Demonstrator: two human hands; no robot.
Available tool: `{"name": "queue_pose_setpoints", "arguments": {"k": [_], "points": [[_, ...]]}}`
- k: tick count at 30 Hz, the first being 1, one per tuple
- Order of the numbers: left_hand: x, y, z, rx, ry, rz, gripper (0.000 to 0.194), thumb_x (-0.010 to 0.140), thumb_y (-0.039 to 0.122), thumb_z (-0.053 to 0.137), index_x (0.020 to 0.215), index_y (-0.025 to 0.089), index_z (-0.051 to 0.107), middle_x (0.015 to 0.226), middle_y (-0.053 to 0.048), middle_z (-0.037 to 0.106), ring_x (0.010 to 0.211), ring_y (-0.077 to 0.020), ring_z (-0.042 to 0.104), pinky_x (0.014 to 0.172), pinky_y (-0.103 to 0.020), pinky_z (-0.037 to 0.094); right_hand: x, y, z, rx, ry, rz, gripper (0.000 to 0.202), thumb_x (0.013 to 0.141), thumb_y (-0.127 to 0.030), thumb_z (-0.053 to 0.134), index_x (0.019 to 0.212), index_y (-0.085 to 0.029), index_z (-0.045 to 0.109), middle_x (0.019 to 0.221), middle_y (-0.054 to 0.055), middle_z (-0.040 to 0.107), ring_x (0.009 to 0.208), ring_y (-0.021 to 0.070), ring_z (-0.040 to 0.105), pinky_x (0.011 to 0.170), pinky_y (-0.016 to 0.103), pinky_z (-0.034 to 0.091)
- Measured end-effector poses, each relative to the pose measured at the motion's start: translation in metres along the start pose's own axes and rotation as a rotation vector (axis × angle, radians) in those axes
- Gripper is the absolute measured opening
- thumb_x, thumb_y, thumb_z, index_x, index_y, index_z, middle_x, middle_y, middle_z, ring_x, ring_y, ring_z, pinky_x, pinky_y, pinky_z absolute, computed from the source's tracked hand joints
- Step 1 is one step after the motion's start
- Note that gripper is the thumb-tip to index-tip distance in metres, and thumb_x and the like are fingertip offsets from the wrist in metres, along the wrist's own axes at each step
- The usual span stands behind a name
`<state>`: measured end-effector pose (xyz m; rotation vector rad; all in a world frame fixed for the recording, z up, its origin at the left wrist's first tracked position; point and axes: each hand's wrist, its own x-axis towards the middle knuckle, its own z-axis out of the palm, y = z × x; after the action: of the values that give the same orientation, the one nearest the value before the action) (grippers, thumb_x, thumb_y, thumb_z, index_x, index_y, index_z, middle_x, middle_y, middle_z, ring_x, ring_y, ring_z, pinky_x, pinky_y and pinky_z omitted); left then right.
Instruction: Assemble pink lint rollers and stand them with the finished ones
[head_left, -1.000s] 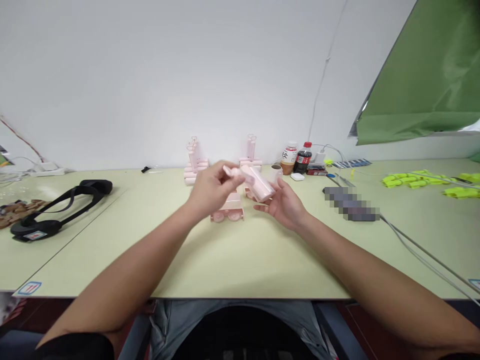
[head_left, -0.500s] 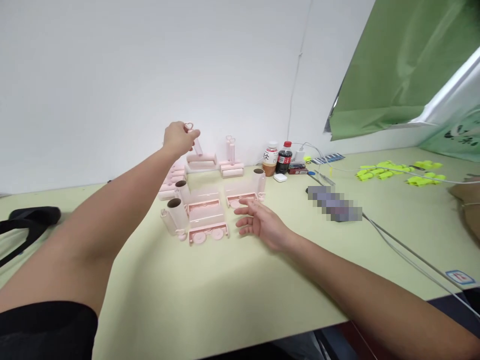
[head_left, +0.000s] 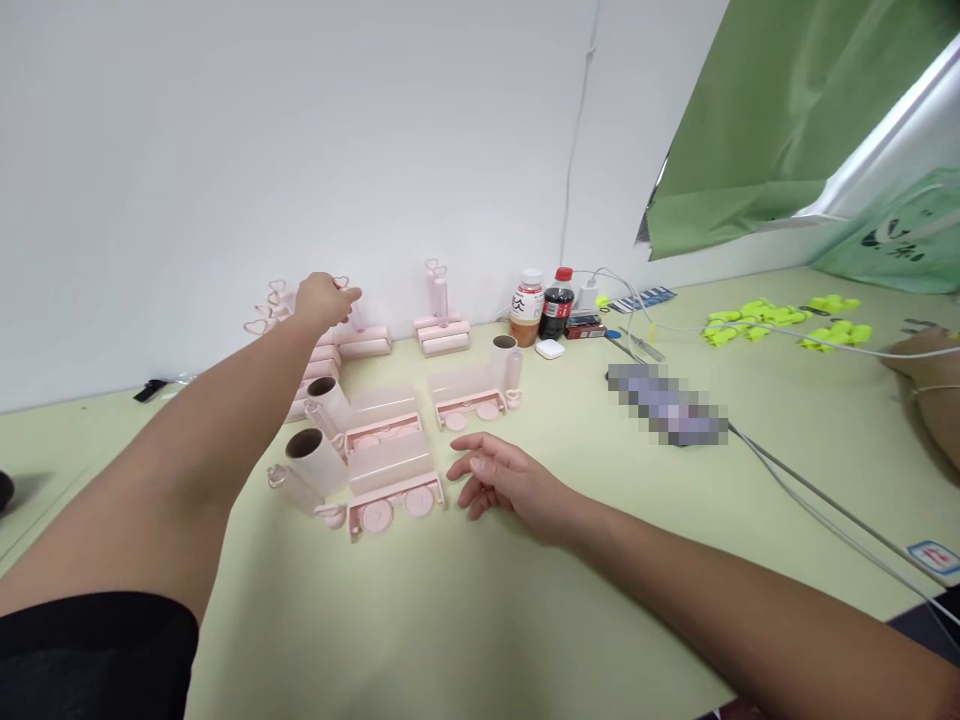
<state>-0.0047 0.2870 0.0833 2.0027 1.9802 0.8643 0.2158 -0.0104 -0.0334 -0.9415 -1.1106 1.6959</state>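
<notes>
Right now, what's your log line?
left hand: at heart-topped stick, grip unclear | right hand: open, beside pink holder | red-capped bottle: upright

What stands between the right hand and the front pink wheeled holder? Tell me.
Nothing visible: only a narrow strip of table shows between the right hand and the holder. The nearest brown-cored roll is on the holder's other side.

- A small assembly workshop is suggested by the long, pale table (head_left: pixel 510 625), which is set against a plain white wall (head_left: pixel 300 130).
- Numbered work places are hinted at by a sticker (head_left: pixel 934 556) fixed at the table's right.
- Batches of like pieces are laid out: pink plastic parts (head_left: pixel 390 462) and neon-yellow pieces (head_left: pixel 836 335).
- Near the latter, another person's arm (head_left: pixel 934 400) is seen.
- Drink bottles (head_left: pixel 556 312) are stood by the wall.
</notes>
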Motion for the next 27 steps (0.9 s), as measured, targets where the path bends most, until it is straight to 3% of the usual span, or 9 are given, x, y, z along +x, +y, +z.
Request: {"name": "queue_pose_setpoints", "arguments": {"k": [5, 9, 12, 15, 17, 21, 24, 27], "points": [[0.006, -0.006, 0.006, -0.022, -0.01, -0.021, 0.022, 0.075, 0.035, 0.066, 0.078, 0.016, 0.056, 0.063, -0.007, 0.067, 0.048, -0.0164, 0.06, 0.04, -0.024, 0.042, 0.001, 0.003, -0.002, -0.02, -0.02, -0.006, 0.041, 0.085, -0.046, 0.063, 0.117, -0.022, 0.053, 0.107, 0.006, 0.06, 0.077, 0.0143, 0.063, 0.068, 0.032, 0.051], [0.003, -0.001, 0.001, -0.038, -0.074, -0.06, 0.036, 0.074, 0.033, 0.068, 0.102, 0.014, 0.056, 0.075, -0.009, 0.07, 0.05, -0.0171, 0.063, 0.047, -0.027, 0.048, 0.001, 0.002, -0.003, -0.029, -0.016, 0.0, 0.041, 0.085, -0.046, 0.063, 0.117, -0.022, 0.053, 0.107, 0.006, 0.06, 0.078, 0.0149, 0.063, 0.068, 0.032, 0.051], [-0.011, 0.004, -0.014, 0.129, -0.108, -0.05, 0.063, 0.073, 0.035, 0.068, 0.128, 0.012, 0.045, 0.077, -0.011, 0.07, 0.051, -0.0211, 0.064, 0.052, -0.033, 0.05, 0.0, 0.002, -0.003, -0.044, -0.016, 0.002, 0.041, 0.085, -0.046, 0.063, 0.117, -0.022, 0.053, 0.108, 0.006, 0.06, 0.078, 0.0146, 0.063, 0.069, 0.032, 0.051], [-0.038, 0.001, -0.039, 0.376, -0.151, 0.09, 0.061, 0.072, 0.035, 0.065, 0.129, 0.017, 0.05, 0.074, -0.008, 0.071, 0.057, -0.0236, 0.066, 0.06, -0.035, 0.051, -0.001, 0.001, -0.002, -0.063, -0.02, 0.004, 0.041, 0.086, -0.046, 0.062, 0.117, -0.022, 0.054, 0.108, 0.006, 0.06, 0.078, 0.0142, 0.063, 0.07, 0.032, 0.051], [-0.06, -0.01, -0.058, 0.473, -0.245, 0.127, 0.05, 0.072, 0.035, 0.062, 0.12, 0.021, 0.06, 0.076, -0.007, 0.072, 0.063, -0.0241, 0.067, 0.061, -0.033, 0.05, -0.001, 0.002, -0.002, -0.075, -0.02, 0.007, 0.04, 0.086, -0.046, 0.062, 0.116, -0.022, 0.055, 0.107, 0.006, 0.061, 0.078, 0.0141, 0.063, 0.07, 0.032, 0.051], [-0.101, -0.045, -0.084, 0.496, -0.441, 0.181, 0.05, 0.076, 0.039, 0.052, 0.124, 0.028, 0.059, 0.097, -0.004, 0.074, 0.067, -0.0209, 0.068, 0.058, -0.029, 0.048, 0.0, 0.004, -0.003, -0.104, -0.023, 0.017, 0.037, 0.085, -0.044, 0.064, 0.113, -0.022, 0.057, 0.105, 0.006, 0.062, 0.078, 0.0138, 0.062, 0.07, 0.031, 0.051], [-0.119, -0.072, -0.086, 0.554, -0.444, 0.183, 0.052, 0.081, 0.043, 0.047, 0.132, 0.032, 0.053, 0.11, -0.004, 0.071, 0.077, -0.022, 0.068, 0.063, -0.029, 0.047, 0.001, 0.005, -0.005, -0.106, -0.02, 0.026, 0.036, 0.083, -0.043, 0.066, 0.111, -0.021, 0.058, 0.105, 0.005, 0.062, 0.077, 0.0135, 0.062, 0.07, 0.031, 0.051], [-0.127, -0.09, -0.074, 0.644, -0.445, 0.207, 0.057, 0.086, 0.049, 0.04, 0.141, 0.037, 0.042, 0.113, -0.005, 0.069, 0.09, -0.0266, 0.066, 0.067, -0.03, 0.045, 0.001, 0.003, -0.005, -0.11, -0.006, 0.039, 0.037, 0.081, -0.044, 0.068, 0.109, -0.02, 0.059, 0.103, 0.005, 0.062, 0.076, 0.0136, 0.062, 0.069, 0.031, 0.051]]}}
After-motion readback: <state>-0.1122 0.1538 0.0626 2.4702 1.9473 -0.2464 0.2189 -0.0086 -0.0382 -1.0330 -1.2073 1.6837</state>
